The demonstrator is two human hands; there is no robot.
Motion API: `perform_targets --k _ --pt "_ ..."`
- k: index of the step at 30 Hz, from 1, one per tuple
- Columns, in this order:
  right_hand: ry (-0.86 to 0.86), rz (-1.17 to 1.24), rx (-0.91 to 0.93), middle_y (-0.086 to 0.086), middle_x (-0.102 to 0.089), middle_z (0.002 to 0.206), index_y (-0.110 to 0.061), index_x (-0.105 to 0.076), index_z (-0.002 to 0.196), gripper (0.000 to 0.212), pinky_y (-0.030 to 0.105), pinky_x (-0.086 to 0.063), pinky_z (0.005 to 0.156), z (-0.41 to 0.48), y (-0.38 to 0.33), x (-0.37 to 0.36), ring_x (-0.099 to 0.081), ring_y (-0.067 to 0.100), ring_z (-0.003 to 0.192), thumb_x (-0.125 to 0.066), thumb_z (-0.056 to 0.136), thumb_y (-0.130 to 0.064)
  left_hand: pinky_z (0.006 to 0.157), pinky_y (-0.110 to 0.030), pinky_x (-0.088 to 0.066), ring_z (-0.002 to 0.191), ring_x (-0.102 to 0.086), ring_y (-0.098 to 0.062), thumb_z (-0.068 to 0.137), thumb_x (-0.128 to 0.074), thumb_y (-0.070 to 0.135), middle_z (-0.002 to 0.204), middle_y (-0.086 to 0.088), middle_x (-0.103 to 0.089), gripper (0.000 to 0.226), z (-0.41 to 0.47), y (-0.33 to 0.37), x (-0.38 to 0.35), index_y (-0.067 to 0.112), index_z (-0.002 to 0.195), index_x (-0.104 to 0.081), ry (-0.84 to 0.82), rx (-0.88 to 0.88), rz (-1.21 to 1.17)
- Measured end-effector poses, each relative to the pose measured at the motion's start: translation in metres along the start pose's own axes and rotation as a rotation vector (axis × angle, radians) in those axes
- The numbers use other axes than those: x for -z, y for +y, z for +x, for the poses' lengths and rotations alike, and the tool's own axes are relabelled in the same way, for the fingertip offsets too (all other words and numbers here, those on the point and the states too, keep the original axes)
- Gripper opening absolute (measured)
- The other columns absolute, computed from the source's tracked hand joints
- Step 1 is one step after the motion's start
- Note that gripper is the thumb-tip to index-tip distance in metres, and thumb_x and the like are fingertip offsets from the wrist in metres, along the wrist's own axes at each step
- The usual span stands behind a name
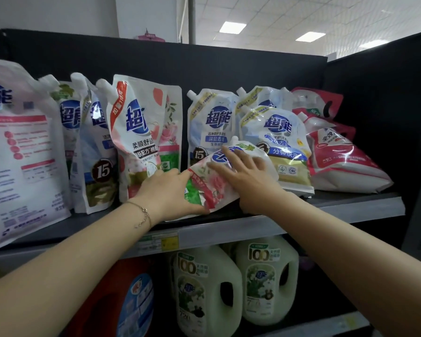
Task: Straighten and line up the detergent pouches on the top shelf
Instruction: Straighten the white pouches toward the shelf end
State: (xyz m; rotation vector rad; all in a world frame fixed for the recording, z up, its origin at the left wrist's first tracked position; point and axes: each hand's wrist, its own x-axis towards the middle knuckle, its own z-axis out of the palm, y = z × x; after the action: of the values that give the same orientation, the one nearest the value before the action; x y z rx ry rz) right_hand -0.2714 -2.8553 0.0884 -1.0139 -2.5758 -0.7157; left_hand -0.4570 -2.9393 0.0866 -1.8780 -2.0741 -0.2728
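Note:
A fallen pink floral pouch [212,181] lies tilted on the top shelf [350,207] near its front edge, spout pointing up and back. My left hand [170,193] grips its lower left edge, thumb curled under it. My right hand [243,173] lies flat on its upper face with straight fingers. An upright pink pouch [144,135] stands just left of it. Behind stand two blue pouches [210,125], one of them [277,142] leaning. Further left more blue pouches [93,147] stand crowded together.
A large white pouch [17,152] fills the far left. Red pouches [338,154] lie slumped at the shelf's right end against the black side wall. Pale green detergent jugs [207,288] and a red jug [122,302] stand on the shelf below.

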Motion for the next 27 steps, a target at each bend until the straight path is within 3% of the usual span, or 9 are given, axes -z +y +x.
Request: perform_targets --k 2,5,8,11,16,19,22,25,27 --pt "0.105 -0.072 -0.057 0.009 -0.020 0.155 -0.034 -0.022 0.147 0.089 0.050 -0.028 0.103 0.009 -0.001 -0.007 -0.021 0.031 0.140 -0.070 0.074 -0.021 0.089 -0.039 -0.048 0.108 -0.051 -0.024 0.055 -0.045 0.092 0.114 0.002 -0.055 0.093 -0.001 0.006 -0.003 0.030 0.124 -0.042 0.023 0.022 0.023" --pt "0.312 -0.115 -0.060 0.008 -0.062 0.104 -0.022 -0.063 0.109 0.064 0.045 -0.041 0.079 0.020 -0.007 -0.018 -0.058 0.033 0.096 -0.079 0.048 -0.013 0.091 -0.041 -0.046 0.114 -0.050 -0.030 0.051 -0.045 0.095 0.125 -0.005 -0.052 0.110 -0.003 0.018 -0.012 0.023 0.134 -0.034 0.069 0.106 0.028" --pt "0.521 -0.072 -0.046 0.005 -0.062 0.092 -0.018 -0.066 0.091 0.045 0.041 -0.029 0.081 0.033 -0.019 -0.007 -0.058 0.032 0.090 -0.074 0.048 -0.008 0.096 -0.047 -0.042 0.116 -0.049 -0.037 0.056 -0.058 0.083 0.130 -0.012 -0.048 0.110 -0.002 0.024 -0.020 0.021 0.139 -0.022 0.122 0.224 -0.014" --pt "0.694 -0.053 0.020 0.003 -0.065 0.092 -0.018 -0.070 0.085 0.037 0.042 -0.027 0.088 0.053 -0.032 0.019 -0.060 0.030 0.097 -0.074 0.050 -0.005 0.092 -0.045 -0.047 0.110 -0.056 -0.034 0.067 -0.072 0.054 0.120 -0.008 -0.056 0.077 0.008 0.014 -0.026 0.020 0.122 -0.030 0.248 0.304 -0.273" --pt "0.647 -0.109 0.122 0.005 -0.063 0.118 -0.022 -0.071 0.096 0.047 0.043 -0.025 0.100 0.086 -0.054 0.042 -0.052 0.030 0.120 -0.085 0.051 -0.014 0.103 -0.039 -0.041 0.121 -0.052 -0.030 0.073 -0.076 0.043 0.131 -0.007 -0.055 0.076 0.028 -0.011 -0.029 0.011 0.133 -0.040 0.282 0.450 -0.833" --pt "0.727 -0.055 0.192 0.006 -0.061 0.116 -0.019 -0.066 0.105 0.053 0.042 -0.038 0.090 0.091 -0.068 0.036 -0.045 0.027 0.115 -0.075 0.054 -0.007 0.097 -0.029 -0.042 0.116 -0.056 -0.028 0.073 -0.071 0.048 0.118 -0.009 -0.064 0.068 0.040 -0.033 -0.034 0.004 0.122 -0.054 0.267 0.488 -0.858" --pt "0.841 0.013 0.275 0.008 -0.060 0.097 -0.012 -0.058 0.099 0.039 0.039 -0.041 0.070 0.086 -0.077 0.022 -0.048 0.028 0.092 -0.057 0.061 -0.003 0.082 -0.029 -0.041 0.104 -0.059 -0.035 0.080 -0.066 0.025 0.102 -0.019 -0.064 0.040 0.033 -0.038 -0.030 -0.007 0.102 -0.059 0.408 0.527 -0.758" --pt "0.734 0.042 0.241 0.008 -0.058 0.085 -0.010 -0.060 0.086 0.028 0.038 -0.041 0.061 0.078 -0.072 0.002 -0.052 0.029 0.076 -0.064 0.059 -0.003 0.081 -0.027 -0.035 0.109 -0.054 -0.031 0.075 -0.077 0.026 0.113 -0.018 -0.054 0.068 0.020 -0.027 -0.021 -0.008 0.119 -0.039 0.522 0.602 -0.732" --pt "0.561 0.093 0.227 0.007 -0.059 0.085 -0.011 -0.060 0.086 0.028 0.039 -0.042 0.063 0.073 -0.066 -0.005 -0.054 0.029 0.075 -0.071 0.060 -0.007 0.091 -0.033 -0.039 0.120 -0.048 -0.032 0.065 -0.085 0.032 0.128 -0.019 -0.046 0.092 0.013 -0.019 -0.018 -0.003 0.130 -0.029 0.602 0.595 -0.725"
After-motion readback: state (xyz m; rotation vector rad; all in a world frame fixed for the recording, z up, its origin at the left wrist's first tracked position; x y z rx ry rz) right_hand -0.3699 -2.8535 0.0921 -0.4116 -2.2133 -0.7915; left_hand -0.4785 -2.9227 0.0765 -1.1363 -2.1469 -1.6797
